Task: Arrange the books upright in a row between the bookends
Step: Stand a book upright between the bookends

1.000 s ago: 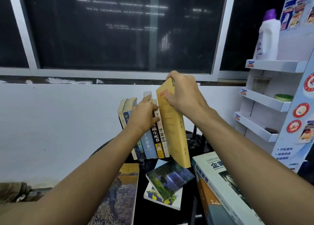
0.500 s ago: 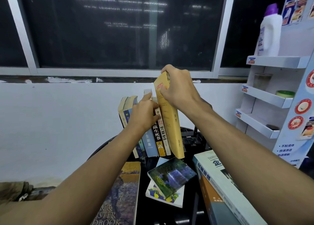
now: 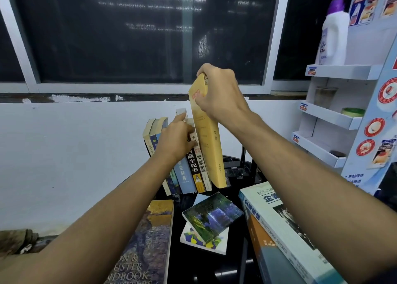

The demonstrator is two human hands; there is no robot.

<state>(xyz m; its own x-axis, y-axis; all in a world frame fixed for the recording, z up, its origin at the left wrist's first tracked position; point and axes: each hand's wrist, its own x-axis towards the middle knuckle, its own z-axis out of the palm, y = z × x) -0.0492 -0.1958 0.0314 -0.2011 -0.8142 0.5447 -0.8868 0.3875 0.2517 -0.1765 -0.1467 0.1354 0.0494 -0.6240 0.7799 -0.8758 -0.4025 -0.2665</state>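
A row of several upright books (image 3: 192, 167) stands at the back of the black round table (image 3: 204, 262), leaning slightly left. My right hand (image 3: 221, 92) grips the top of a tall yellow book (image 3: 209, 146), which stands against the right end of the row, its bottom edge on the table. My left hand (image 3: 176, 140) presses flat against the spines of the row, fingers on the book tops. A black bookend (image 3: 245, 157) shows behind, to the right of the yellow book. The other bookend is hidden.
Loose books lie flat on the table: a painting-cover book (image 3: 148, 245) at the front left, two small stacked books (image 3: 210, 219) in the middle, a thick business textbook (image 3: 285, 230) at the right. A white display shelf (image 3: 335, 116) with a detergent bottle (image 3: 334, 34) stands right. A white wall is behind.
My right hand has swung the yellow book from a tilt to nearly upright and set it against the right end of the row. My left hand has stayed on the row.
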